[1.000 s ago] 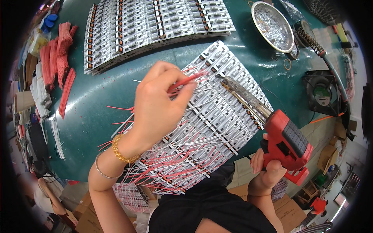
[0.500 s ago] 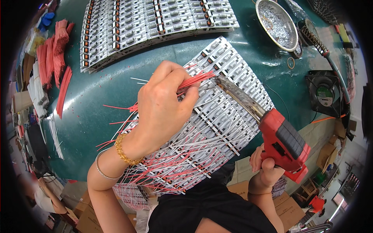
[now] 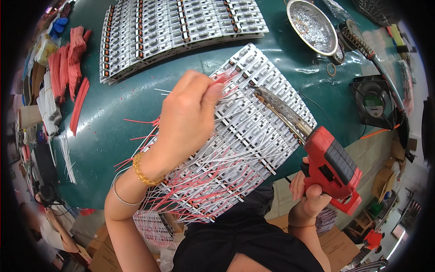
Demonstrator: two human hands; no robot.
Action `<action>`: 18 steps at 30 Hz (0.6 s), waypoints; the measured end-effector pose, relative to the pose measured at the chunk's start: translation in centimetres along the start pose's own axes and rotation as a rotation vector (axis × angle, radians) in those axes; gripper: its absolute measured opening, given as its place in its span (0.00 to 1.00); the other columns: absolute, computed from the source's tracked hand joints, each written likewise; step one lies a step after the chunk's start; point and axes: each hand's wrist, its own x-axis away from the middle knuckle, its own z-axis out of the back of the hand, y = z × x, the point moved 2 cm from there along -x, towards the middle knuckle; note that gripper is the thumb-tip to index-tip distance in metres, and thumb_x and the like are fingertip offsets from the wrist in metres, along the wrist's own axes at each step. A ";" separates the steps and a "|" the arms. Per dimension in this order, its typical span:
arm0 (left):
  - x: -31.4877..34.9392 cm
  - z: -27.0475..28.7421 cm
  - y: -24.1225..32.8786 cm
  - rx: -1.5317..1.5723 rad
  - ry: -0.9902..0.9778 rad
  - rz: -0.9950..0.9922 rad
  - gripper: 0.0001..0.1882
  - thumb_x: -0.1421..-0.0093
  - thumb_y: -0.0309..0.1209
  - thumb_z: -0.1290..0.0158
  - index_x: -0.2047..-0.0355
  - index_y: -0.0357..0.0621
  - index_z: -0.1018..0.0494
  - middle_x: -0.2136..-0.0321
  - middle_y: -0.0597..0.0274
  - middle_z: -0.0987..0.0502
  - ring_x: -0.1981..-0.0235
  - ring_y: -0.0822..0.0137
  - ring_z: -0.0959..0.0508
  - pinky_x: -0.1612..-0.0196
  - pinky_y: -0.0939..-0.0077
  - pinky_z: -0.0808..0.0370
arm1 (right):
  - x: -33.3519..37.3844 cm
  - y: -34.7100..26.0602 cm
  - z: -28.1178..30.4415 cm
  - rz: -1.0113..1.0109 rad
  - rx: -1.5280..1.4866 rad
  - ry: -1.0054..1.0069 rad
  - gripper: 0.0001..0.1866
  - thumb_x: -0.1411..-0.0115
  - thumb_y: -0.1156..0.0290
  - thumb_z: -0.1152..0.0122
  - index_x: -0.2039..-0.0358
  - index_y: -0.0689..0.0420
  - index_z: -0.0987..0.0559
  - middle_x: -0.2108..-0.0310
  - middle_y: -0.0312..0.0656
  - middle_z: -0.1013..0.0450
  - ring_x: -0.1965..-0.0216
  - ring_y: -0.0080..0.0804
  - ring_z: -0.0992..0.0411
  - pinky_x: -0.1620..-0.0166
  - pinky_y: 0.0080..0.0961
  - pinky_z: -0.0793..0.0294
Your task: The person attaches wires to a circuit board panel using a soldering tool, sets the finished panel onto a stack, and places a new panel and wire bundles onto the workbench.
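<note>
My left hand (image 3: 188, 115) is closed around a bunch of thin red wires (image 3: 223, 78), whose ends stick out between thumb and fingers over the upper part of a white circuit board panel (image 3: 290, 115). The panel lies tilted near the table edge, with rows of small components. Many red and white wires spread over its lower half, partly hidden by my left forearm. In my right hand (image 3: 311, 192) is a red and black soldering gun (image 3: 333, 165), gripped by its handle. Its dark, crusted tip hangs over the panel, apart from the red wire ends.
A stack of similar panels (image 3: 195, 34) sits at the back. Red wire bundles (image 3: 76, 63) and white wires (image 3: 47, 106) lie at left. Toward the right are a metal bowl (image 3: 291, 29) of silvery bits, a coiled spring holder (image 3: 358, 38) and a black fan (image 3: 371, 102). Another person (image 3: 61, 226) is lower left.
My left hand has drawn the red wires to the left, so their ends have parted from the soldering gun's tip. The right hand keeps its hold. The whole view has shifted slightly.
</note>
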 end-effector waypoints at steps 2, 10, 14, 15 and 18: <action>0.0 0.7 -0.4 -0.017 0.154 -0.140 0.06 0.43 0.27 0.47 0.73 0.36 0.29 0.75 0.54 0.29 0.81 0.57 0.29 0.78 0.68 0.33 | 0.4 0.1 0.3 0.013 0.012 0.015 0.43 0.49 0.43 0.40 0.53 0.74 0.37 0.92 0.32 0.41 0.92 0.20 0.42 0.84 0.17 0.41; -0.3 0.6 2.3 0.026 -0.063 0.062 0.08 0.45 0.29 0.45 0.73 0.36 0.29 0.78 0.52 0.28 0.79 0.55 0.27 0.75 0.65 0.33 | 0.8 0.0 1.2 -0.008 -0.003 0.005 0.45 0.49 0.41 0.42 0.51 0.74 0.39 0.92 0.31 0.42 0.92 0.20 0.42 0.84 0.17 0.40; 0.0 -0.9 1.7 -0.105 -0.031 0.004 0.08 0.47 0.26 0.43 0.75 0.33 0.29 0.77 0.56 0.28 0.78 0.65 0.29 0.75 0.75 0.34 | 0.7 0.4 1.2 -0.010 0.013 0.024 0.46 0.49 0.40 0.43 0.51 0.75 0.39 0.92 0.31 0.42 0.92 0.20 0.42 0.85 0.17 0.40; 0.1 -1.0 1.7 -0.092 -0.037 0.024 0.07 0.48 0.25 0.43 0.75 0.33 0.29 0.76 0.56 0.29 0.78 0.64 0.29 0.75 0.74 0.34 | 0.6 0.4 1.1 -0.019 0.010 0.030 0.45 0.49 0.40 0.43 0.52 0.75 0.39 0.92 0.31 0.43 0.92 0.20 0.42 0.85 0.17 0.40; 0.1 -1.1 1.6 -0.071 -0.044 0.050 0.07 0.48 0.25 0.43 0.76 0.33 0.28 0.76 0.56 0.29 0.78 0.63 0.29 0.74 0.74 0.33 | 0.4 0.6 1.0 -0.035 0.005 0.026 0.45 0.49 0.40 0.42 0.53 0.75 0.38 0.91 0.31 0.43 0.92 0.20 0.42 0.85 0.16 0.41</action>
